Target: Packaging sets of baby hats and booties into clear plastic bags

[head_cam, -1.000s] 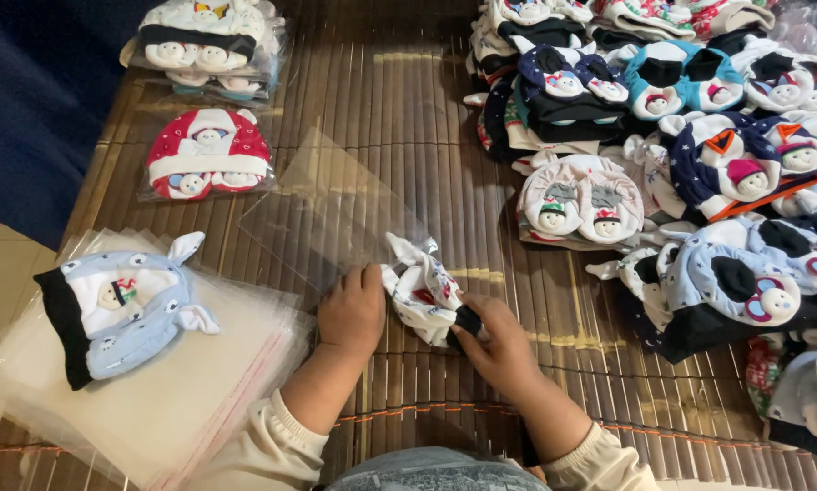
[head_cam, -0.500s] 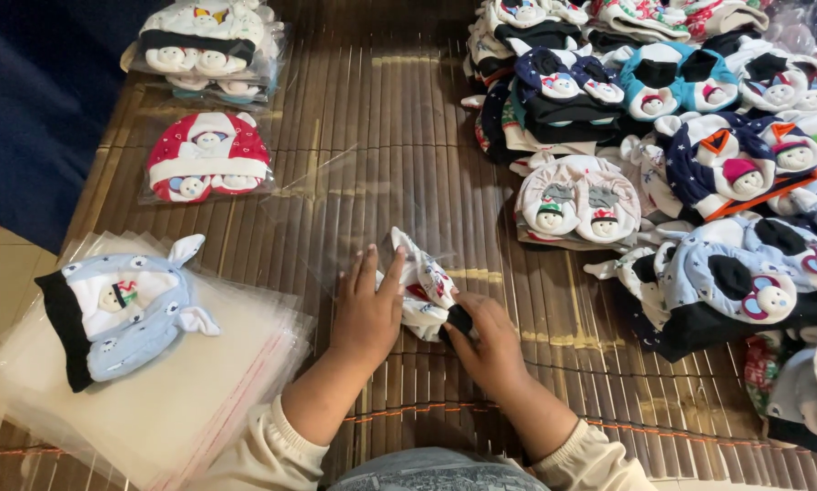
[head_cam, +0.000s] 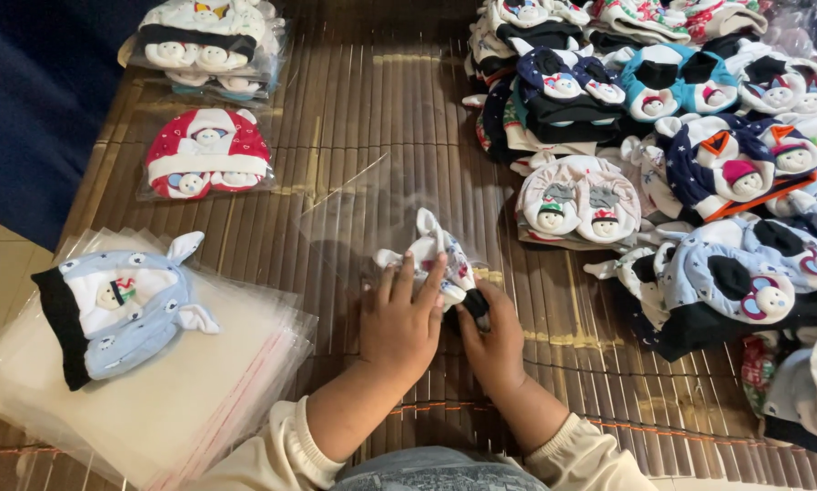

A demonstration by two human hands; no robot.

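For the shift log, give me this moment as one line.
left hand: pressing cap | right hand: gripping cap's dark band | clear bag: around cap, on mat | bag stack: left, blue cap on top

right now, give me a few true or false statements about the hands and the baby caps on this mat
1. Both hands, the left hand and the right hand, are on a small white patterned cap. True.
2. That cap lies at a clear plastic bag. True.
3. The light blue cap rests on bare mat. False: it lies on a stack of clear bags.
4. The red cap is loose, unbagged. False: it is inside a clear bag.
5. The big pile of caps lies on the right hand's side. True.
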